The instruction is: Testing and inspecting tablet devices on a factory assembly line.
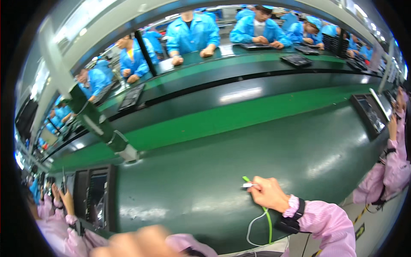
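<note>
My right hand is closed in a pinch over the dark green bench. From its fingertips a small white cable plug sticks out to the left. The tip of a green strap shows just beyond the fingers, and more of it hangs below the hand to the bench's near edge. Beside that lower part, a thin white cable loops down. My left hand is at the lower edge, smeared by motion; its fingers and anything in them cannot be made out.
At left on the bench stands a dark tray with shiny flat parts. Another dark tray lies at the far right. A post rises at the back left. Pink-sleeved people work on both sides; several people in blue sit across.
</note>
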Tool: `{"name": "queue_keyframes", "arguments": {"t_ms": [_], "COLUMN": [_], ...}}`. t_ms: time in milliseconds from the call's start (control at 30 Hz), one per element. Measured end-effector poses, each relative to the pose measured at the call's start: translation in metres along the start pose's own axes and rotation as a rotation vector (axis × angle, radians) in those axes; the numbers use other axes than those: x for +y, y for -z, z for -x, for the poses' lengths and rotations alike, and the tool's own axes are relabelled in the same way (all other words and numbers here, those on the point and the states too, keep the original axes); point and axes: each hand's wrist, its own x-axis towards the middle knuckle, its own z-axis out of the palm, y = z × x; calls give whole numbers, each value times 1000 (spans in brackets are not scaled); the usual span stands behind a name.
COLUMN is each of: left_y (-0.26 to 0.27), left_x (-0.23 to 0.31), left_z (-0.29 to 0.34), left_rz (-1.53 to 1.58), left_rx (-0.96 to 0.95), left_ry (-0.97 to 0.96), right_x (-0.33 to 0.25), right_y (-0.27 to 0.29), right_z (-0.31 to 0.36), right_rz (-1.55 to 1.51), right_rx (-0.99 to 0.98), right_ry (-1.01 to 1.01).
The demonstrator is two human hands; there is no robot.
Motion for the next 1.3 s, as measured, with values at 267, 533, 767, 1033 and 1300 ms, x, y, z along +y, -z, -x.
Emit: {"name": "queue_keyframes", "arguments": {"t_ms": [267, 533, 767, 1033, 1300], "left_y": [-36, -51, -14, -3, 2], "left_x": [-57, -34, -27, -24, -18], "left_z": [26, 17, 40, 61, 66], "left_rz": [-220, -738, -768, -745, -744], "left_rx": [194, 319, -835, -917, -916], "left_ry": [262, 661, 1173, 1211, 1229], "right_x": [2, -1, -4, -6, -5], "right_y": [-1, 0, 2, 3, 2], "right_z": [1, 0, 0, -2, -2], "right_rz": [-116, -128, -144, -104, -106], "right_rx": [-3, -15, -35, -50, -51], "right_ry": [-60, -30, -13, 16, -12]}}
